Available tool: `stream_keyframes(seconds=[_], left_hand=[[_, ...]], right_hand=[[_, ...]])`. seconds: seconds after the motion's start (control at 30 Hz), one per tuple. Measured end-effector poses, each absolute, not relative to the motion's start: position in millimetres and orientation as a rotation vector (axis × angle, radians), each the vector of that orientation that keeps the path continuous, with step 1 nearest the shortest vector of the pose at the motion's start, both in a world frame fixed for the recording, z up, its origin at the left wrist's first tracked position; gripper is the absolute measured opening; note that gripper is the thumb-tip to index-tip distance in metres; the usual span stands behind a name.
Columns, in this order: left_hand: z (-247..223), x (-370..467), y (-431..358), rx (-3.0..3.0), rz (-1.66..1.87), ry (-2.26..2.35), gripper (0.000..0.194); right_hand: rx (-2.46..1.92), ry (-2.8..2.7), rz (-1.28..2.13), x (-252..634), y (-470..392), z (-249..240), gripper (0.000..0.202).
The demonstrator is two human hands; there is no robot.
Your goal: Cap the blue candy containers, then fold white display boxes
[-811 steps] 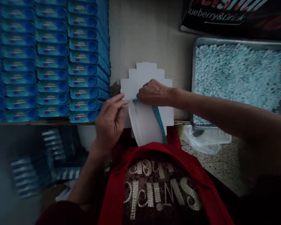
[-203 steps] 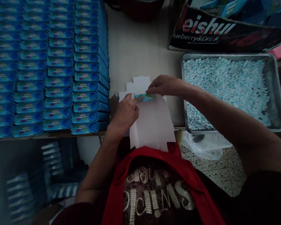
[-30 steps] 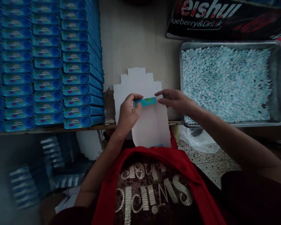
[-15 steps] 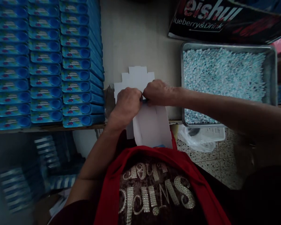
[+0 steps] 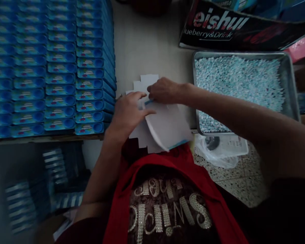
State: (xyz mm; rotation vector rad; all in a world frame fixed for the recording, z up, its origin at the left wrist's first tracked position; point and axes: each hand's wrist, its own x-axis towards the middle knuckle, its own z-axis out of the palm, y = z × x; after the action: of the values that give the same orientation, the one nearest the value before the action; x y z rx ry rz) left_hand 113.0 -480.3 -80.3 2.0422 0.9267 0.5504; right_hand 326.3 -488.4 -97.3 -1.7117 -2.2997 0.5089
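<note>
A partly folded cardboard box [image 5: 169,125], white inside with blue edges, hangs over the table's front edge, slightly blurred. My right hand [image 5: 165,90] is closed on its upper end with bent fingers. At its left side, my left hand [image 5: 129,113] has thumb and forefinger apart, pointing toward the box; whether the thumb touches it I cannot tell. Under both hands lies a flat white cardboard blank [image 5: 148,81] with stepped flaps, its lower part jutting past the table edge above the red apron [image 5: 152,162].
Rows of stacked blue packs [image 5: 58,79] stand on the left. To the right are a metal tray [image 5: 292,98] of small pale blue and white pieces and a black printed carton [image 5: 218,30]. A clear plastic bag [image 5: 218,156] and more packs [image 5: 58,169] are below table level.
My left hand has let go of the box's upper edge and moved left, its fingers parting. The box has tilted, its lower end swinging right, while my right hand keeps hold.
</note>
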Motion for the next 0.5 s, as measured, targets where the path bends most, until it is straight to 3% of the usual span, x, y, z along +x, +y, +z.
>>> stream_keyframes(seconds=[0.07, 0.17, 0.23, 0.3, 0.37, 0.5], left_hand=[[-70, 92, -498, 2.162, 0.623, 0.717, 0.044], [-84, 83, -528, 2.343, 0.576, 0.535, 0.022], [-103, 92, -544, 2.438, 0.53, 0.611, 0.018], [-115, 106, -553, 2.531, 0.503, 0.763, 0.028], [-116, 120, -552, 2.617, 0.471, 0.893, 0.031], [-102, 141, -531, 2.643, 0.161, 0.948, 0.033]], right_hand=[[-1.6, -2.561, 0.52, 318, -469, -79, 0.033], [-1.489, -2.754, 0.524, 294, -450, -56, 0.046], [-1.446, -2.743, 0.454, 282, -455, -42, 0.032], [-1.44, -2.651, 0.253, 283, -482, -30, 0.014], [-1.519, -2.448, 0.0, 295, -532, -28, 0.029], [-1.691, -2.097, -0.224, 317, -648, -74, 0.028]])
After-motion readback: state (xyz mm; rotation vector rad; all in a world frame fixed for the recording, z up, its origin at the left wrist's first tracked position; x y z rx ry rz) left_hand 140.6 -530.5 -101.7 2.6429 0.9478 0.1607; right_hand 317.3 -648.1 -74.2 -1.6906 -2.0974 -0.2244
